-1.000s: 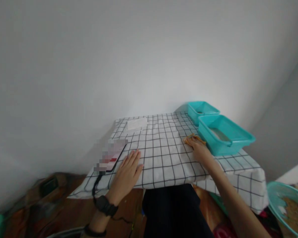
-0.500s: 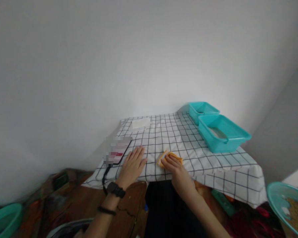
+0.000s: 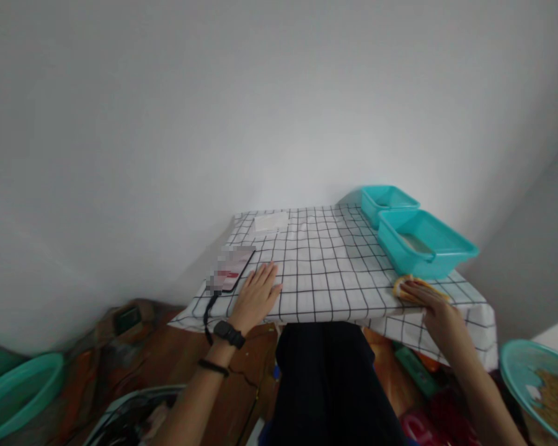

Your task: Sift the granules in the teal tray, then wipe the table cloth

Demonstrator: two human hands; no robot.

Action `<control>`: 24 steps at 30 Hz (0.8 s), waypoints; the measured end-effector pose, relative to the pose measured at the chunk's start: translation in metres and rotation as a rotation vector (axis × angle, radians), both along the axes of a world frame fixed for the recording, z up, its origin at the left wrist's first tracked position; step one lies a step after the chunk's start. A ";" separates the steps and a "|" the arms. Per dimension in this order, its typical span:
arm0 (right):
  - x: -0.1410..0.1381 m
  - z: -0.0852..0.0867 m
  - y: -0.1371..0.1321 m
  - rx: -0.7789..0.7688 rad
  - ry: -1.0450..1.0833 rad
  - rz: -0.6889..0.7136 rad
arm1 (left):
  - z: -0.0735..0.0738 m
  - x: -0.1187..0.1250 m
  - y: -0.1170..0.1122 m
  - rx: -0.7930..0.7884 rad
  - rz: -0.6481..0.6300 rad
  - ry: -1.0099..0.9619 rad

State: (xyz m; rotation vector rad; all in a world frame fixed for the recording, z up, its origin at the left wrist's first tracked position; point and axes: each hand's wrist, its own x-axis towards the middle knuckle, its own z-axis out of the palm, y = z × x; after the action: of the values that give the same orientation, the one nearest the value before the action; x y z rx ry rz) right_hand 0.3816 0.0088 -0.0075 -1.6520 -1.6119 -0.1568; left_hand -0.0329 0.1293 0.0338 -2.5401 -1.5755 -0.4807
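A white tablecloth with a black grid (image 3: 316,272) covers the table in front of me. My left hand (image 3: 256,296) lies flat on it near the front edge, fingers stretched out, just right of a flat tablet-like device (image 3: 235,269) with a dark cord. At the front right, my right hand (image 3: 430,300) presses a yellow-orange cloth (image 3: 405,288) against the tablecloth, close to the near turquoise basket (image 3: 439,248). The palm hides part of the cloth.
Behind the near basket stands a second turquoise basket (image 3: 388,197). A white rectangular item (image 3: 270,222) lies at the table's back left, by the wall. Below the table are a green basin (image 3: 23,396) at left and a turquoise bowl with brown contents (image 3: 539,384) at right.
My right hand has slid the yellow-orange cloth rightward across the tablecloth, from the front middle to the near basket's front. The left hand stays flat beside the device.
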 end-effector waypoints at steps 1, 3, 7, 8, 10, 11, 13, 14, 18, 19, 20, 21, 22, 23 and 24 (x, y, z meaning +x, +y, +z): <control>0.006 -0.002 -0.002 0.009 -0.005 -0.035 | 0.000 0.000 0.000 0.004 0.000 0.000; 0.020 -0.007 -0.004 0.048 -0.019 -0.113 | 0.000 0.000 -0.001 0.016 -0.002 -0.005; 0.035 -0.013 -0.003 0.155 -0.065 -0.213 | 0.000 0.001 0.000 0.053 -0.009 -0.031; 0.035 -0.013 -0.003 0.175 -0.072 -0.230 | 0.000 0.001 0.000 0.068 -0.006 -0.042; 0.029 -0.013 -0.003 0.187 -0.087 -0.251 | -0.002 0.002 -0.002 0.110 0.016 -0.070; 0.024 -0.013 -0.004 0.178 -0.099 -0.252 | -0.004 0.002 -0.004 0.135 0.031 -0.085; 0.011 -0.014 -0.006 0.145 -0.130 -0.233 | -0.008 0.002 -0.011 0.186 0.058 -0.110; 0.003 -0.014 -0.006 0.126 -0.148 -0.214 | -0.011 0.002 -0.017 0.208 0.064 -0.117; -0.038 -0.012 0.001 0.079 -0.183 -0.108 | -0.026 -0.004 -0.045 0.268 0.037 -0.119; -0.051 -0.009 0.006 0.069 -0.182 -0.076 | -0.029 -0.006 -0.052 0.291 0.020 -0.115; -0.066 -0.006 0.010 0.057 -0.178 -0.045 | -0.032 -0.009 -0.059 0.316 0.003 -0.108; -0.082 -0.002 0.016 0.042 -0.173 -0.013 | -0.035 -0.011 -0.064 0.337 -0.013 -0.100; -0.100 0.002 0.021 0.023 -0.168 0.022 | -0.037 -0.014 -0.070 0.355 -0.027 -0.091; -0.119 0.007 0.026 0.000 -0.165 0.064 | -0.039 -0.016 -0.074 0.364 -0.040 -0.083; -0.139 0.012 0.032 -0.029 -0.165 0.116 | -0.040 -0.019 -0.078 0.361 -0.050 -0.077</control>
State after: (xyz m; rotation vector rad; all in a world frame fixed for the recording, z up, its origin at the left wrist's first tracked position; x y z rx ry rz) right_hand 0.2426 0.0403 0.0048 -1.5971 -1.8366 -0.2161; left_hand -0.0518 0.0511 -0.0064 -2.3133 -1.3079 -0.7977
